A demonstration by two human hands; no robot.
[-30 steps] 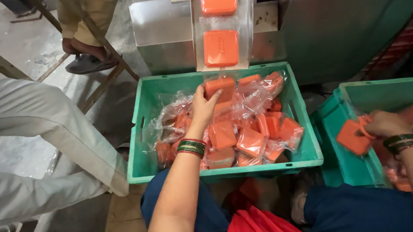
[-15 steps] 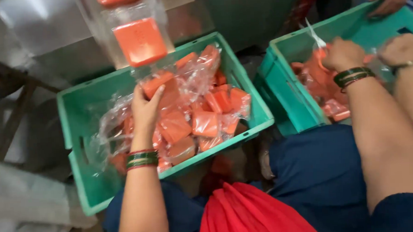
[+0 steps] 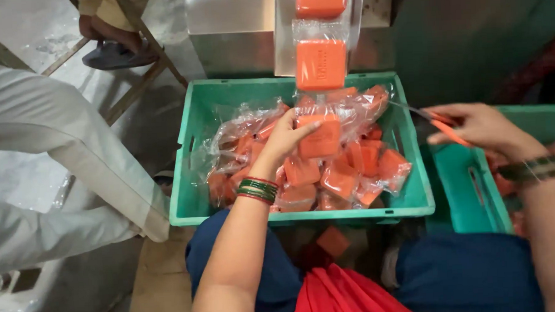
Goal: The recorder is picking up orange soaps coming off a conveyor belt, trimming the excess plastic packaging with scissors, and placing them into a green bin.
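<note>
Two hands, left hand (image 3: pixel 283 139) gripping orange packet (image 3: pixel 319 137)

Your left hand (image 3: pixel 284 139) grips an orange wrapped bar (image 3: pixel 319 137) hanging from the plastic strip (image 3: pixel 321 63) over the green crate (image 3: pixel 194 172) of wrapped bars. Your right hand (image 3: pixel 483 127) holds orange-handled scissors (image 3: pixel 439 121) just right of the crate, above a second green bin (image 3: pixel 463 191).

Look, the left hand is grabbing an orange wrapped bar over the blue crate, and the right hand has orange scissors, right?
Not quite: the crate is green, not blue, as the head view shows. The left hand does grip an orange wrapped bar over it, and the right hand does hold orange scissors.
</note>
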